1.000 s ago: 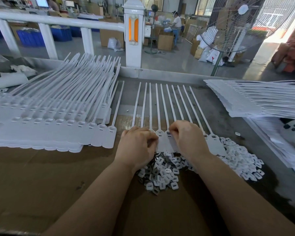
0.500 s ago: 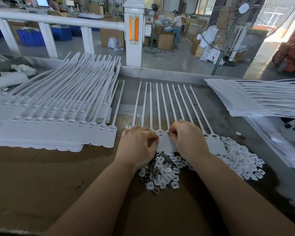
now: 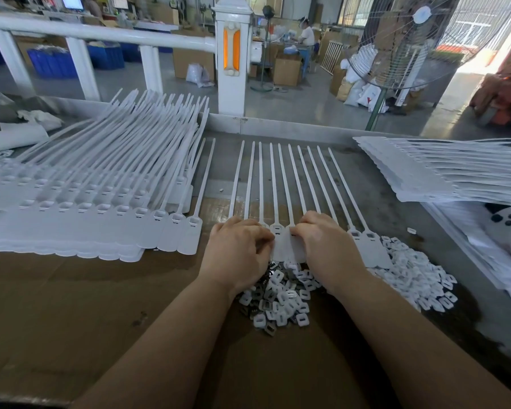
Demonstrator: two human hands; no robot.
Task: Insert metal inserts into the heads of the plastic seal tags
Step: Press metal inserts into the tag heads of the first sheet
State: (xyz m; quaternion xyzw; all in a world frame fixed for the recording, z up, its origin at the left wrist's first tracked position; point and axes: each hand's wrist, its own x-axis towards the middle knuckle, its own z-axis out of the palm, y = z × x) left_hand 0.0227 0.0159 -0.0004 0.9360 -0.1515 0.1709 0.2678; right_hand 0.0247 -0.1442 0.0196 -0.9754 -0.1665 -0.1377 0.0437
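Observation:
A row of white plastic seal tags (image 3: pixel 278 184) lies in the middle of the table, heads towards me and tails fanned away. My left hand (image 3: pixel 239 250) rests curled over the row's left heads, its fingertips at the edge of a tag's flag; anything in it is hidden. My right hand (image 3: pixel 328 244) is curled over the heads just right of centre, fingertips pinching down on one tag's head (image 3: pixel 291 231). Directly below both hands sits a heap of small metal inserts mixed with white plastic pieces (image 3: pixel 281 299).
A big overlapped batch of seal tags (image 3: pixel 80 202) covers the left. A second stack of tags (image 3: pixel 443 175) lies at the right. More white pieces (image 3: pixel 413 270) spread right of my right wrist. Brown cardboard (image 3: pixel 71 305) covers the near table. A white railing and a fan stand beyond.
Both hands stay on the tag heads; only slight finger shifts show.

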